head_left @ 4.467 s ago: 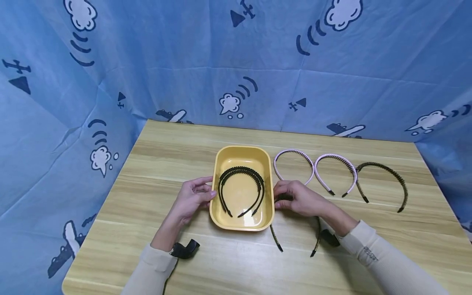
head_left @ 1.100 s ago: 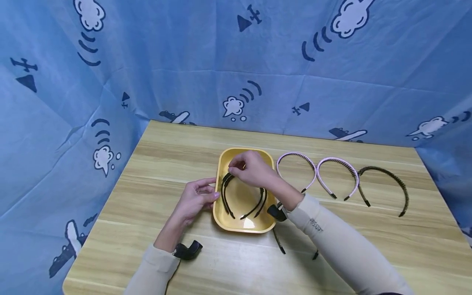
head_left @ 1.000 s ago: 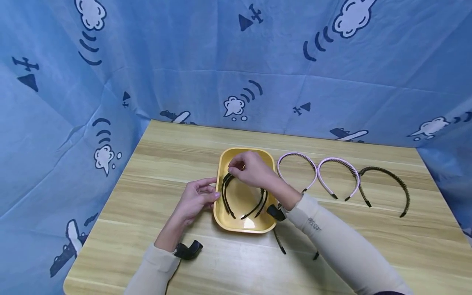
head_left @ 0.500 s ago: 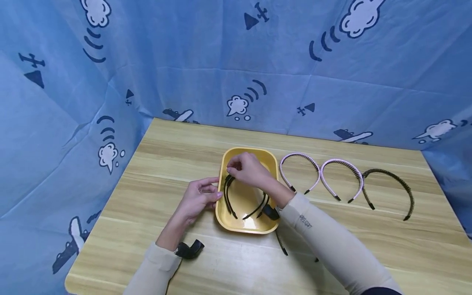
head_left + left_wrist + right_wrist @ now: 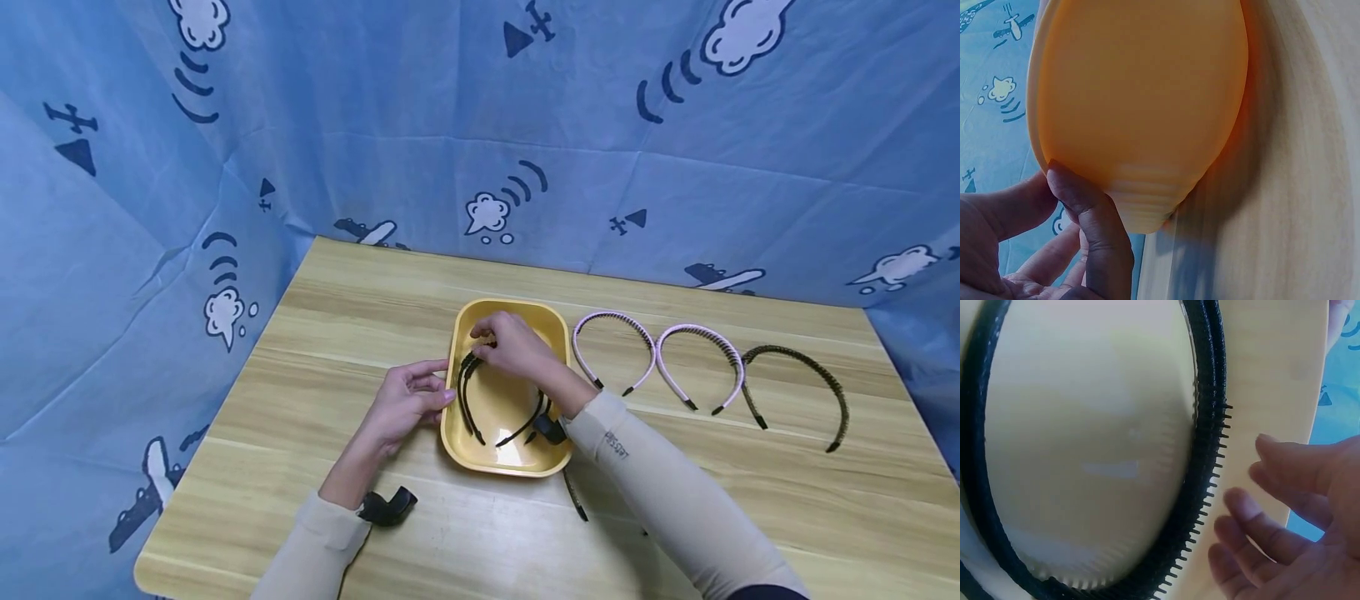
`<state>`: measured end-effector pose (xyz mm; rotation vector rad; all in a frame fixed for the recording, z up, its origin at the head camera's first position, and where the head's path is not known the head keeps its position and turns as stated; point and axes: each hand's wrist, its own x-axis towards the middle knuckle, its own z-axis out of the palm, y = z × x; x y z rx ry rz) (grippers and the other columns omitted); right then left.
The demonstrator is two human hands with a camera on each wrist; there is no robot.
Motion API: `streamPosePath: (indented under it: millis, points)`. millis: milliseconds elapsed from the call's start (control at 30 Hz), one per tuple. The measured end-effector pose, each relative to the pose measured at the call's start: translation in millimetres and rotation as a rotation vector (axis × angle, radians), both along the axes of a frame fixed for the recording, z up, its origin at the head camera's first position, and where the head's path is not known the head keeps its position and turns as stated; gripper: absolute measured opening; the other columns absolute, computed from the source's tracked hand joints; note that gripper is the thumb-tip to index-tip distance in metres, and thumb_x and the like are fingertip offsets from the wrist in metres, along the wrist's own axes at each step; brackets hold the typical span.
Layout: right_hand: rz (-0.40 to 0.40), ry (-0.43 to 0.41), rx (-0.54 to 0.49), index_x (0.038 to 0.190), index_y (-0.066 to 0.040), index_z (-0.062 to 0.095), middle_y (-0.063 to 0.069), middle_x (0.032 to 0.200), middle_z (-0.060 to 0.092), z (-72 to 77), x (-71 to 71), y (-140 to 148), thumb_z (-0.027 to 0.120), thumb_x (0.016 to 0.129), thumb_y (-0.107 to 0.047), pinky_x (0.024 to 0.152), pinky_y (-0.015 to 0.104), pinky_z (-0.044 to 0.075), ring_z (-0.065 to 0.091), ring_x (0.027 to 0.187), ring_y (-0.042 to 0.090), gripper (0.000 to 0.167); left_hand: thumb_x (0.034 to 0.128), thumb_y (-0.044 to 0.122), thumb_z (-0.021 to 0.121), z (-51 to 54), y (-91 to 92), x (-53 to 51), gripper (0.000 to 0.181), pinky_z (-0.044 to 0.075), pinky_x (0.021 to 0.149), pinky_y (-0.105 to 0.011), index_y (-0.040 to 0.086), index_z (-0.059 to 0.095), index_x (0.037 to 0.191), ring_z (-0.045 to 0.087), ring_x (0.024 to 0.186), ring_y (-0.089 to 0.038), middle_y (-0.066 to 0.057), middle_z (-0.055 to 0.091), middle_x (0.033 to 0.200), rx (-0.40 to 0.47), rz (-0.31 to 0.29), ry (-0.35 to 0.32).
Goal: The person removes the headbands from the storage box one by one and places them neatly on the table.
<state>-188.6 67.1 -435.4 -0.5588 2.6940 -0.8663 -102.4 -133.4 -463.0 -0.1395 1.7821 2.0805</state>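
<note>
A yellow plastic tray (image 5: 498, 408) stands on the table with black toothed headbands (image 5: 1210, 369) lying nested inside it. My left hand (image 5: 407, 400) pinches the tray's left rim between thumb and fingers, as the left wrist view also shows. Over the tray's upper part is my right hand (image 5: 512, 346), which hides the headbands' tops in the head view. In the right wrist view its bent fingers (image 5: 1272, 534) are spread loosely beside the headband teeth, apart from them and holding nothing.
Right of the tray, two pink headbands (image 5: 660, 367) and a dark brown headband (image 5: 836, 392) lie in a row on the wooden table (image 5: 337, 317). Another dark headband (image 5: 574, 496) pokes out below my right forearm, mostly hidden. A blue patterned cloth (image 5: 420, 108) hangs behind.
My right hand has moved from beside the tray's right edge to inside it, and its fingers have just loosened off the headbands. The left hand stays on the rim. The head view has shifted slightly.
</note>
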Motion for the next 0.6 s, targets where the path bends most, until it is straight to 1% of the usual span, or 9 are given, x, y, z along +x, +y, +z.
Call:
streamPosePath:
  millis: [67, 133, 400, 467, 600]
  points:
    - [0.007, 0.01, 0.037, 0.124, -0.004, 0.075, 0.015, 0.125, 0.074, -0.9, -0.9, 1, 0.075, 0.095, -0.014, 0.107, 0.046, 0.056, 0.066, 0.12, 0.032, 0.03, 0.0908, -0.014, 0.068, -0.1, 0.1, -0.1, 0.061, 0.061, 0.058, -0.018, -0.005, 0.052, 0.149, 0.065, 0.066, -0.009, 0.002, 0.067, 0.085, -0.001, -0.001, 0.001]
    - [0.012, 0.012, 0.066, 0.126, -0.004, 0.074, 0.016, 0.128, 0.072, -2.0, -1.7, 2, 0.076, 0.095, -0.016, 0.11, 0.047, 0.054, 0.064, 0.123, 0.033, 0.034, 0.0912, -0.014, 0.067, -0.3, 0.3, -0.3, 0.061, 0.061, 0.059, -0.019, -0.005, 0.052, 0.149, 0.065, 0.068, -0.01, 0.002, 0.067, 0.085, -0.003, -0.001, 0.0]
    - [0.005, 0.006, 0.128, 0.129, -0.005, 0.073, 0.015, 0.131, 0.071, -7.7, -5.4, 3, 0.078, 0.094, -0.023, 0.113, 0.054, 0.05, 0.062, 0.128, 0.033, 0.039, 0.0923, -0.014, 0.066, 0.5, 0.7, -1.1, 0.059, 0.062, 0.06, -0.02, -0.006, 0.052, 0.149, 0.067, 0.07, -0.01, 0.003, 0.067, 0.085, -0.005, -0.002, 0.003]
    - [0.003, 0.014, 0.127, 0.127, -0.005, 0.075, 0.015, 0.128, 0.072, -9.2, -5.4, 3, 0.08, 0.093, -0.023, 0.11, 0.053, 0.051, 0.063, 0.125, 0.033, 0.038, 0.0923, -0.014, 0.066, 0.5, 0.8, -1.0, 0.059, 0.062, 0.06, -0.02, -0.006, 0.052, 0.149, 0.066, 0.07, -0.01, 0.003, 0.067, 0.085, -0.005, -0.001, 0.002]
    - [0.012, 0.047, 0.112, 0.12, -0.006, 0.078, 0.014, 0.119, 0.074, -12.8, -3.8, 2, 0.081, 0.091, -0.02, 0.102, 0.048, 0.055, 0.065, 0.116, 0.031, 0.032, 0.0923, -0.014, 0.066, -0.4, 0.6, -0.7, 0.059, 0.062, 0.059, -0.02, -0.006, 0.052, 0.149, 0.066, 0.069, -0.01, 0.002, 0.067, 0.085, -0.004, 0.003, -0.003]
